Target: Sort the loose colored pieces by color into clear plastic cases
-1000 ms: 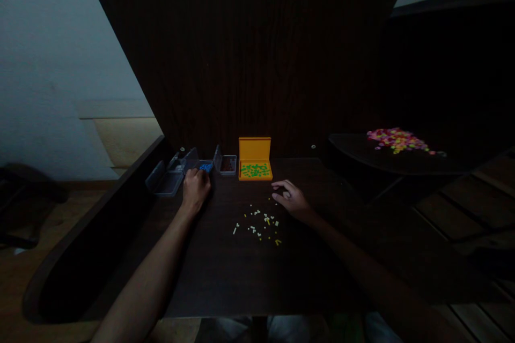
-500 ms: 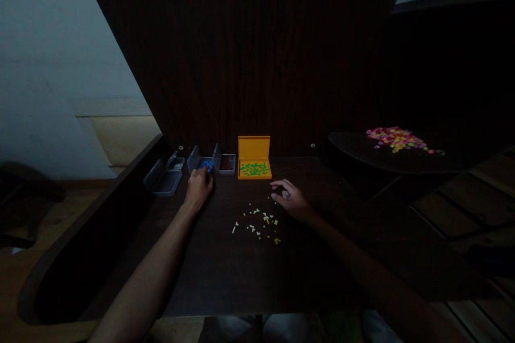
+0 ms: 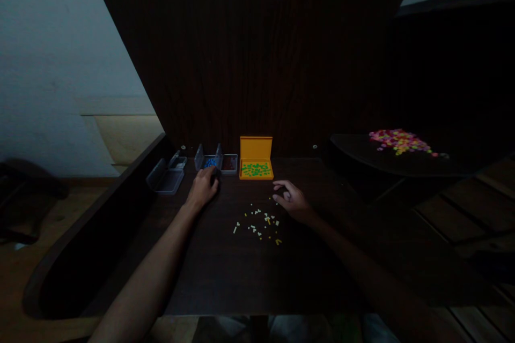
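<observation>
- Two hands showing: left hand is reaching out to 12 o'clock, right hand is resting on the table at 3 o'clock of the loose bits.
- Five boxes are sitting in a row along the far edge: one orange box holding green bits, and four clear ones: blue-bit box, red-bit box, big empty box, small empty box.
- One scatter of loose bits, white and yellow, too many and too small for counting.
- One pink-yellow pile is lying on a side shelf, well apart at 2 o'clock.
- Left fingers are curling against the blue-bit box's near edge and covering it; pinching or not, cannot tell.
- Right fingers are bending loosely, index pointing to 10 o'clock; anything held, cannot tell.
- Both forearms are getting cut off at the bottom edge; the light is very dim.
- Blue-bit box is sitting just at 9 o'clock of the red-bit box, lid standing up on its 9 o'clock side; long axis seemingly running 12 to 6.
</observation>
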A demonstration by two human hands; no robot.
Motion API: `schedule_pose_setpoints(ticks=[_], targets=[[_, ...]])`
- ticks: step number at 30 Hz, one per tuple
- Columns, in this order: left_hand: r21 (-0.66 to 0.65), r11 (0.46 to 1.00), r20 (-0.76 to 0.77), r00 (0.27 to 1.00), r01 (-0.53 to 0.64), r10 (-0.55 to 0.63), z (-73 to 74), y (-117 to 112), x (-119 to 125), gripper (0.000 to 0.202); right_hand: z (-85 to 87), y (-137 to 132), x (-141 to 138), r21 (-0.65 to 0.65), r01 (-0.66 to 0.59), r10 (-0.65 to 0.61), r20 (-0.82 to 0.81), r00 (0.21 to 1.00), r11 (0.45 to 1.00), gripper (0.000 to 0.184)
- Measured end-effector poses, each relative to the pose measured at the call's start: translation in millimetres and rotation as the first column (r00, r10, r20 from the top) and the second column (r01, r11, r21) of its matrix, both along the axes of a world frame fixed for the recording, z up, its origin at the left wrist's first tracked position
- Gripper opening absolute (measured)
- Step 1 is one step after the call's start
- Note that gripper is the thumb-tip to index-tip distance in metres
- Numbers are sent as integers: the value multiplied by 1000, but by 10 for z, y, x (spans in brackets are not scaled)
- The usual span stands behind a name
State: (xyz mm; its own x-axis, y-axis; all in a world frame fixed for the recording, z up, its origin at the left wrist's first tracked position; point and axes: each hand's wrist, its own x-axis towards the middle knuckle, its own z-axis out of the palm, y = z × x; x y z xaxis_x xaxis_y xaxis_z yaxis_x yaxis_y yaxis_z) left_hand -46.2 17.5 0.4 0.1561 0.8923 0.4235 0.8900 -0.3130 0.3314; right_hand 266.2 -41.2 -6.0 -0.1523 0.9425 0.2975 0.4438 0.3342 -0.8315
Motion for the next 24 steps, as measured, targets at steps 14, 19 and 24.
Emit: schedule_pose_setpoints(ticks=[14,19,24], targets=[[153,869,-21,878,-470,478,384,-130,-362,28,-15,5,12,26,-26,25,40,999,999,28],[106,857,-118,849,-504,515,381,-121,-465,32,-2,0,14,23,-28,27,48,999,999,27],[77,875,-214,849,-478,482,309,-110,-384,39,-3,5,9,46,-36,32,80,996,998,25]])
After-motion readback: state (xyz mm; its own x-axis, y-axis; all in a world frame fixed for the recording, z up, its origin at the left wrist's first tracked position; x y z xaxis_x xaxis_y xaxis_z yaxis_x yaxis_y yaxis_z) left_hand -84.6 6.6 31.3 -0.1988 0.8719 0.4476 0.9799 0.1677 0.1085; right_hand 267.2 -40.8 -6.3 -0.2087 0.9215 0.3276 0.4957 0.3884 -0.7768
